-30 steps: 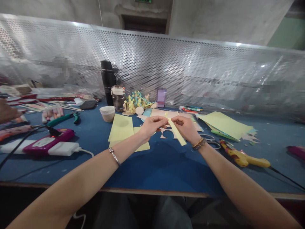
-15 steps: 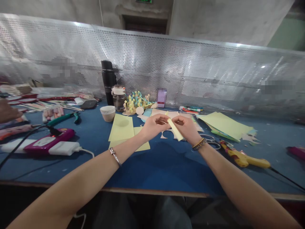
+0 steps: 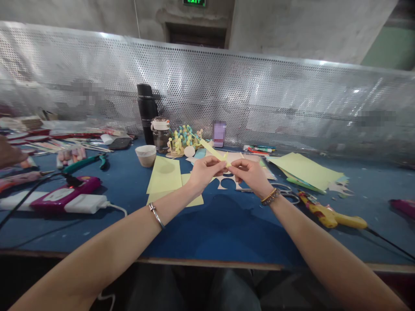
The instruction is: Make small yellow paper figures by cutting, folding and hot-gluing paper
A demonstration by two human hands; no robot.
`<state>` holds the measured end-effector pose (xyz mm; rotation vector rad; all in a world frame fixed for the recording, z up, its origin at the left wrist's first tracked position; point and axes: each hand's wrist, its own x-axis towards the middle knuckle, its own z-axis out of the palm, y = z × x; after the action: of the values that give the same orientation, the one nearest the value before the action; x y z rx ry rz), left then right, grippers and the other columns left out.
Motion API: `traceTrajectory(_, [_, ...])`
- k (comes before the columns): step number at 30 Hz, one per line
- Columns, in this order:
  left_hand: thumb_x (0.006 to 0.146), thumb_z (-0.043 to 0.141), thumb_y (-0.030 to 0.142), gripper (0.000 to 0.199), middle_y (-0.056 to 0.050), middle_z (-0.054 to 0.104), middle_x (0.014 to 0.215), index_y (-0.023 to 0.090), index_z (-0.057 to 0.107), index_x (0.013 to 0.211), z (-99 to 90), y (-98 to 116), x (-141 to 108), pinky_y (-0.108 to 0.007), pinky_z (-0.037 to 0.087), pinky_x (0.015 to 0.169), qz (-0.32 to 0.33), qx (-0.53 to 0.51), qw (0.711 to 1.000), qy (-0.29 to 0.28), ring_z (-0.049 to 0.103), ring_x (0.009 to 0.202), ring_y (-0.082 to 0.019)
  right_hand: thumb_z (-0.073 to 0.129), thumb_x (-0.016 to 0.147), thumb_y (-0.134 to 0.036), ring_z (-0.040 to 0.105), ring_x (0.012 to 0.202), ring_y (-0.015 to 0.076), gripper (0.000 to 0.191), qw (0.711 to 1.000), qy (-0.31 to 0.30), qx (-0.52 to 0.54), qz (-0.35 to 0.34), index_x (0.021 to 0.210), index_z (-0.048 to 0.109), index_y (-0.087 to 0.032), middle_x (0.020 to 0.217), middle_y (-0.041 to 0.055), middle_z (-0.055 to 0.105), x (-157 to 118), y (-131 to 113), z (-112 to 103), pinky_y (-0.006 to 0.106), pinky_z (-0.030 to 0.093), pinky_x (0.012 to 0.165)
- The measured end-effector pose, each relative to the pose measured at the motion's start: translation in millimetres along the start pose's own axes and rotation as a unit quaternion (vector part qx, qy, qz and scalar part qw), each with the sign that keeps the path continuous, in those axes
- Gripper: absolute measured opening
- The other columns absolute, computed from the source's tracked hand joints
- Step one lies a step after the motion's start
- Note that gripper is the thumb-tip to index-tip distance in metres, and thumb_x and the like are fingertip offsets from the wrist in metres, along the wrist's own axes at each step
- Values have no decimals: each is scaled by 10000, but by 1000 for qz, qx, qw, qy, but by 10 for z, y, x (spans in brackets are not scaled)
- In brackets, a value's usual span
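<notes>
Between my two hands, near the middle of the table, is a folded yellow paper strip (image 3: 212,149). My left hand (image 3: 207,171) pinches it close to its near end, and the long part points up and to the left. The fingertips of my right hand (image 3: 247,172) close on the same end, almost touching the left fingertips. Beneath and behind the hands lie pale pink paper offcuts (image 3: 223,184) with round cut-outs. Scissors (image 3: 287,190) rest beside my right wrist, their blades partly hidden. Yellow paper sheets (image 3: 164,173) lie left of my left hand.
A yellow glue gun (image 3: 333,215) with a cord lies at right, before a stack of coloured paper (image 3: 308,169). On the left are a purple power strip (image 3: 66,193), pliers (image 3: 82,163) and a paper cup (image 3: 146,155). Bottles, paper flowers (image 3: 184,139) and a phone (image 3: 219,133) stand behind.
The paper strip has swung round: its long part pointed down to the right before and now points up to the left. Both hands have stayed near the same spot.
</notes>
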<state>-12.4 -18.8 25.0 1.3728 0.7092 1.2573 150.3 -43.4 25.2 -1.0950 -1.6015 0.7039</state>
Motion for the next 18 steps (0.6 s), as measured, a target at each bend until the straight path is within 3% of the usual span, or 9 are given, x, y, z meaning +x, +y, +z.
traceTrajectory(12, [659, 756, 300, 242, -56, 685, 735, 121, 607, 724, -11, -50, 6, -256, 522, 736, -41, -80, 996, 0, 675, 753, -141, 667, 728, -339, 488, 428, 70, 181, 999, 23, 40, 8, 745, 616, -166, 513, -39, 554, 16, 34, 27, 208, 404, 423])
traceTrajectory(18, [651, 760, 277, 245, -80, 700, 758, 101, 643, 775, -20, -40, 21, -279, 529, 760, -39, -70, 997, 3, 679, 752, -157, 672, 723, -343, 497, 440, 76, 186, 999, 26, 39, 22, 764, 624, -167, 524, -34, 562, 13, 30, 20, 213, 414, 434])
